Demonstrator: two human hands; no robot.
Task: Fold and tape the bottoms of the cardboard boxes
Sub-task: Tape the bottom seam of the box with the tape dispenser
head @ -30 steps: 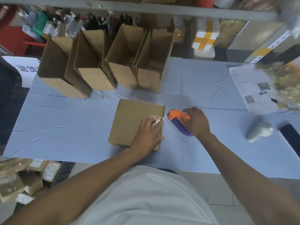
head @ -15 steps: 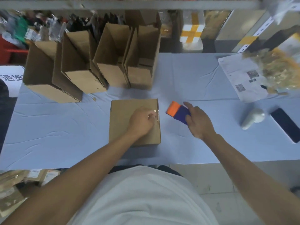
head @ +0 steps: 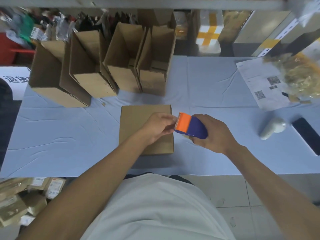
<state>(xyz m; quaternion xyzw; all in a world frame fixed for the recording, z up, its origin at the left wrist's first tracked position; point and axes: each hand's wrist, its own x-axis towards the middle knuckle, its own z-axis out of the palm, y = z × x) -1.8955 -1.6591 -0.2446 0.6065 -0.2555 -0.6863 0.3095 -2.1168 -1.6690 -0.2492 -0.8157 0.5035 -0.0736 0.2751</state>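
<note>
Cardboard box (head: pixel 136 122) lies flat on the bench (head: pixel 207 87), centre. Right hand (head: pixel 214 134) grips the tape dispenser (head: pixel 190 126) (orange front, blue body) just right of the box. Left hand (head: pixel 158 126) over the box's right edge, fingers (head: pixel 170 118) pinching at the dispenser's toothed edge. Four opened boxes (head: pixel 124 63) stand behind the box.

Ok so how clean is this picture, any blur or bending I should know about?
Head view: wide-angle bending curves the shelf rail and splays the open boxes outward; the edges smear, the yellowish bag at right most; light is dim and flat, bluish on the tablecloth; the centre is sharper, with the tape dispenser and both hands readable.
</note>
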